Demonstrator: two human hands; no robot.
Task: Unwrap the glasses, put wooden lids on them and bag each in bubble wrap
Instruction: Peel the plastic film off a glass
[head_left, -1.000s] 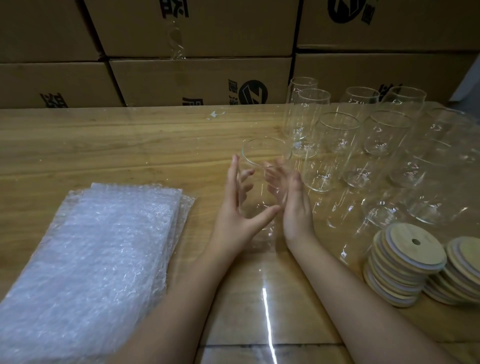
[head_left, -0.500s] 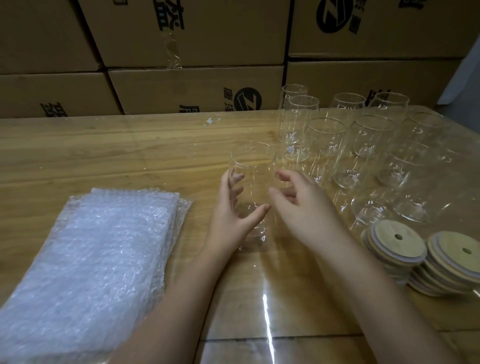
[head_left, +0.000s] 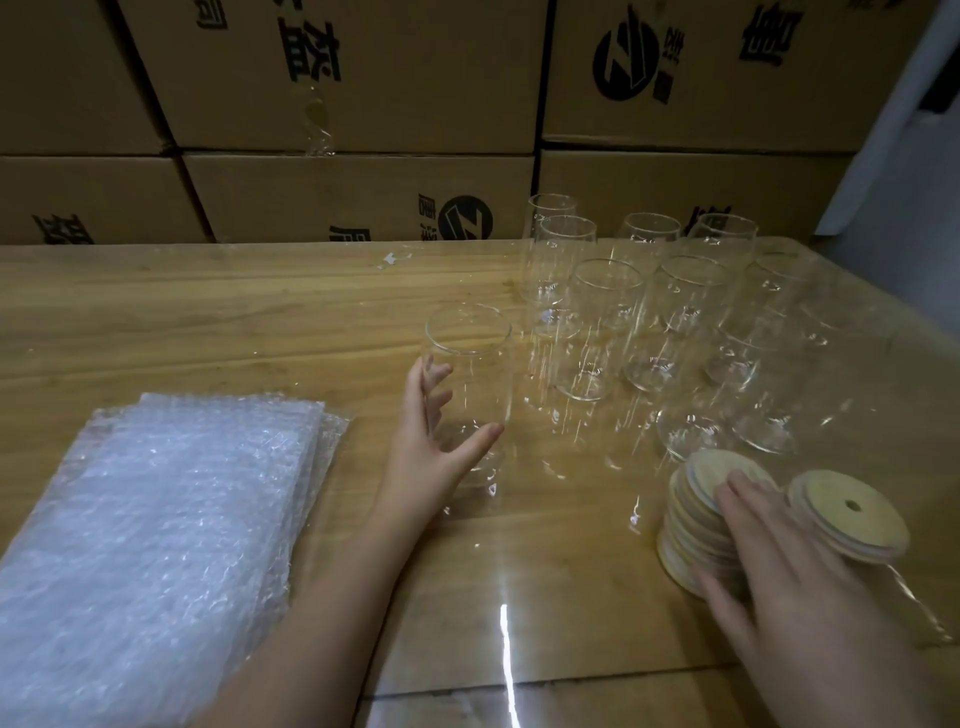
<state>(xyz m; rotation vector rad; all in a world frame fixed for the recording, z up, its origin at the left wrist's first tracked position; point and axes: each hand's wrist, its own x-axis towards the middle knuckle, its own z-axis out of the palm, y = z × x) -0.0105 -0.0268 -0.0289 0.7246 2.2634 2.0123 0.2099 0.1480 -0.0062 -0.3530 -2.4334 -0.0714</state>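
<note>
An upright clear glass (head_left: 470, 364) stands on the wooden table (head_left: 208, 322) near the middle. My left hand (head_left: 434, 457) grips it low down, thumb in front and fingers behind. My right hand (head_left: 769, 566) lies over a leaning stack of round wooden lids (head_left: 693, 512) at the right, fingers spread on the top lid and thumb against the stack's near side. A second lid stack (head_left: 849, 512), its top lid with a centre hole, sits just right of it. A pile of bubble wrap bags (head_left: 156, 545) lies at the left.
Several more empty clear glasses (head_left: 649, 312) stand grouped at the back right of the table. Stacked cardboard boxes (head_left: 358, 197) wall off the table's far side. A clear glossy sheet covers the tabletop.
My right hand left the glass and moved right and down onto the lid stack. My left hand still holds the glass in the same place. The camera view tilted up a little.
</note>
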